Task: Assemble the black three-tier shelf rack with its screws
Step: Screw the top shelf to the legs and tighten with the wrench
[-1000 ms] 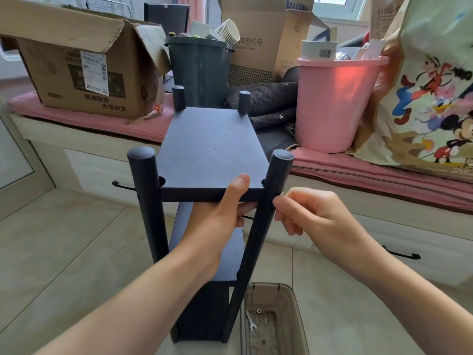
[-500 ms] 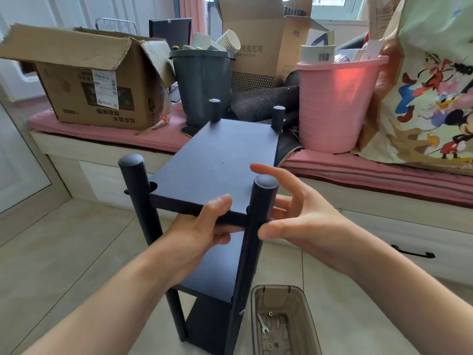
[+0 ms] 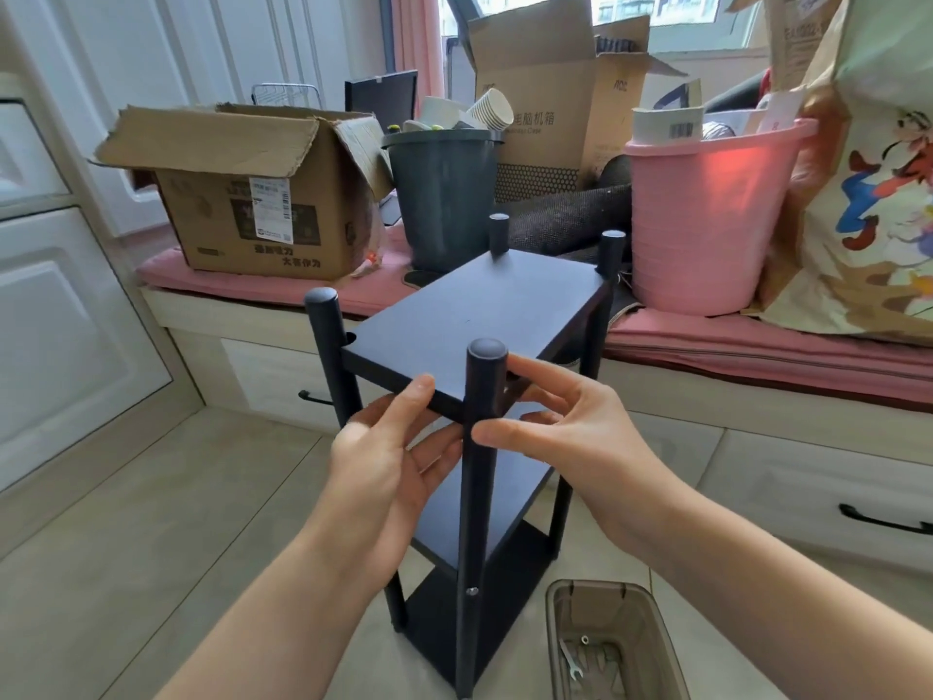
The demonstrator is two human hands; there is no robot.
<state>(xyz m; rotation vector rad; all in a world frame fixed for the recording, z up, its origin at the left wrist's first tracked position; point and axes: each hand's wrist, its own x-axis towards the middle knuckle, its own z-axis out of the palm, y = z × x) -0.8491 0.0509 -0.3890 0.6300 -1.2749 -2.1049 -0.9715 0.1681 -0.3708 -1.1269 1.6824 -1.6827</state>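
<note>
The black three-tier rack point(image 3: 484, 315) stands upright on the tiled floor, one corner turned toward me. My left hand point(image 3: 383, 472) pinches the front edge of the top shelf, thumb on top and fingers underneath. My right hand point(image 3: 580, 437) brackets the near post point(image 3: 477, 507) with straight, spread fingers: the thumb touches the post's front and the index finger reaches behind it along the shelf edge. A screw head point(image 3: 472, 591) shows low on that post.
A translucent plastic box point(image 3: 555, 623) holding a small wrench point(image 3: 570, 664) sits on the floor at the rack's right. Behind is a pink-cushioned bench point(image 3: 757, 346) with a cardboard box point(image 3: 242, 204), a dark bin point(image 3: 444, 194), a pink bucket point(image 3: 707, 214) and a cartoon bag point(image 3: 868, 204). White cabinets point(image 3: 60, 320) stand left.
The rack has turned so its near right post now faces me. My right hand went from pinching beside the post to spreading around it. My left hand stays on the top shelf edge.
</note>
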